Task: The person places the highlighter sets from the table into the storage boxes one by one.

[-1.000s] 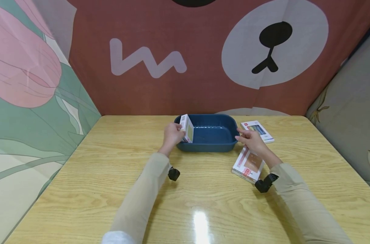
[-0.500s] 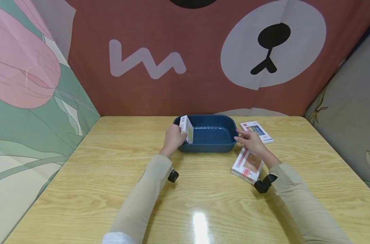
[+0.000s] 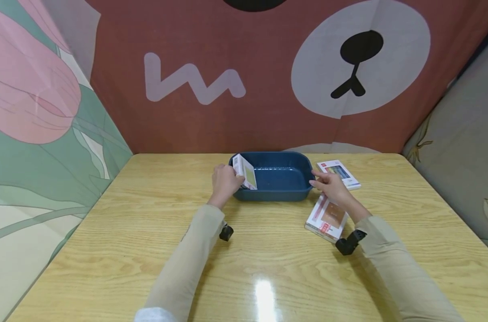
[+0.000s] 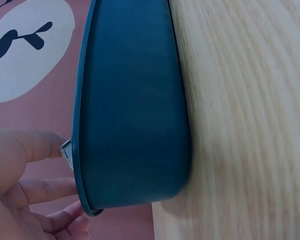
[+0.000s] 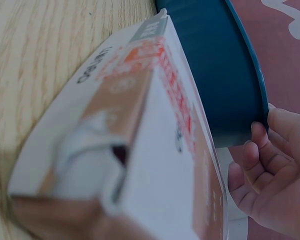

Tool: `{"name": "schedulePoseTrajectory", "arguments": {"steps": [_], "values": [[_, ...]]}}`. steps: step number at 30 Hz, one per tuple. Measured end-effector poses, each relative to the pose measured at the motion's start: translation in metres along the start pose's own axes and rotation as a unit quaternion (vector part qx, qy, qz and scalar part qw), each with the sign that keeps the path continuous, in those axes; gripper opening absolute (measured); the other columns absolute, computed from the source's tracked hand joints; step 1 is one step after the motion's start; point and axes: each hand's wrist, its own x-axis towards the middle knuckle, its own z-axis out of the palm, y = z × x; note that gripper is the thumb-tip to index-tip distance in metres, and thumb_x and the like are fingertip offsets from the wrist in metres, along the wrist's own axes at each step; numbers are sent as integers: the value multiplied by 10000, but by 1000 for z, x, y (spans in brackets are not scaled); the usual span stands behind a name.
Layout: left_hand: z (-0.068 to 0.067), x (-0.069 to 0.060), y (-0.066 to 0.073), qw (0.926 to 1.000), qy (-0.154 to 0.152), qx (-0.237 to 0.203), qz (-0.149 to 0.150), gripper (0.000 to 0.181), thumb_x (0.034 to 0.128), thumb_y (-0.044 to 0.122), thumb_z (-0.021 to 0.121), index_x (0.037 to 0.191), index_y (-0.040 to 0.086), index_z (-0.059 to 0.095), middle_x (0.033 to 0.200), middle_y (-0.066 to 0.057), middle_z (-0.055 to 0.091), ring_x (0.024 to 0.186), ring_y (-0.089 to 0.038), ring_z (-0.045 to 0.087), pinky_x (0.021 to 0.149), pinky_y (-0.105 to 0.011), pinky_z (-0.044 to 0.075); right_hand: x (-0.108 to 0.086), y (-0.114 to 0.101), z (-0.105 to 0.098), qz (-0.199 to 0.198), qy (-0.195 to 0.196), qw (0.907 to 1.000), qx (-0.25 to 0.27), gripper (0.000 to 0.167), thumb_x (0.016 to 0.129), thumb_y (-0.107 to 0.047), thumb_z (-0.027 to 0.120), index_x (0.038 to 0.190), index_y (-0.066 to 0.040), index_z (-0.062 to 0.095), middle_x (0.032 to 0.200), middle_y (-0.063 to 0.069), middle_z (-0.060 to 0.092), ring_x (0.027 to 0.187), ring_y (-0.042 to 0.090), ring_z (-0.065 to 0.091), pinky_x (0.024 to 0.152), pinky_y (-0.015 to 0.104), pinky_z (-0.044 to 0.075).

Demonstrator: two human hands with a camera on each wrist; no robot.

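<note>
While arms [image 3: 187, 259] slant inward, left grip [image 3: 225, 182] holds box [image 3: 247, 173].

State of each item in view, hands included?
Tray, upright, one box visible inside
White box, tilted in the tray
Brown box, flat, one end looks torn
Coloured box, flat
Left hand, gripping the white box
Right hand, holding the tray's rim

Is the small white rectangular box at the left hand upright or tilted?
Tilted: the box, gripped by the left hand, leans leftward inside the blue rectangular tub, its broad side facing partly upward.
</note>
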Motion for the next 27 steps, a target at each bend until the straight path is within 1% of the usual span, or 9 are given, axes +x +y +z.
{"name": "schedulePoseTrajectory", "arguments": {"steps": [5,9,12,15,17,19,22,24,27], "values": [[3,0,-4,9998,1,-191,-61,400,751,211,650,454,82,414,670,-94,478,904,-294,474,710,-411,395,0,0,0,-23,2,10000,-9,474,914,-139,522,1327,42,375,690,71,421,576,187,412,444,227,360],[4,1,-7,9990,-152,-402,-147,370,758,188,646,458,71,465,725,-107,523,1000,-288,452,749,-426,404,0,0,0,24,-24,10000,13,485,913,-151,524,1333,36,369,694,73,418,578,188,412,449,225,361],[5,2,-9,9977,-279,-597,-140,315,770,167,652,502,40,544,725,-109,550,1048,-287,439,836,-415,392,0,0,0,58,-46,10000,1,494,913,-164,524,1337,31,365,705,92,422,578,195,413,449,230,366],[4,3,-11,9960,-340,-830,-28,203,766,131,671,610,3,647,719,-108,594,1044,-281,446,913,-378,349,0,0,0,81,-45,10000,-2,496,913,-171,525,1338,29,366,722,122,434,573,194,415,447,237,371],[5,4,-13,9952,-388,-894,57,140,751,119,692,718,-17,694,753,-122,627,1039,-285,450,953,-360,308,0,0,0,89,-53,9999,3,496,914,-171,523,1339,29,363,731,140,439,569,193,415,444,242,374],[5,4,-15,9944,-470,-943,11,191,741,126,715,829,-42,697,858,-134,628,1056,-289,441,955,-354,303,0,0,0,97,-64,9999,24,498,914,-173,522,1341,27,362,728,140,440,562,188,415,440,246,375],[6,3,-17,9929,-651,-986,-159,293,747,148,724,943,-63,671,990,-162,593,1118,-298,401,970,-354,295,0,1,-1,104,-91,9999,52,502,915,-178,521,1345,23,357,711,121,433,549,183,413,434,250,377],[7,3,-18,9904,-757,-1121,-274,320,764,155,713,986,-68,654,1040,-172,557,1122,-299,397,960,-359,312,0,2,-1,99,-96,9999,62,507,914,-186,522,1345,22,357,702,108,430,541,180,414,432,250,378],[8,4,-21,9867,-753,-1425,-209,321,776,126,699,1016,-79,640,1056,-184,576,1082,-300,460,919,-360,371,0,2,-1,89,-93,9999,77,509,914,-191,522,1346,23,357,706,113,435,543,185,419,430,251,383]]}}
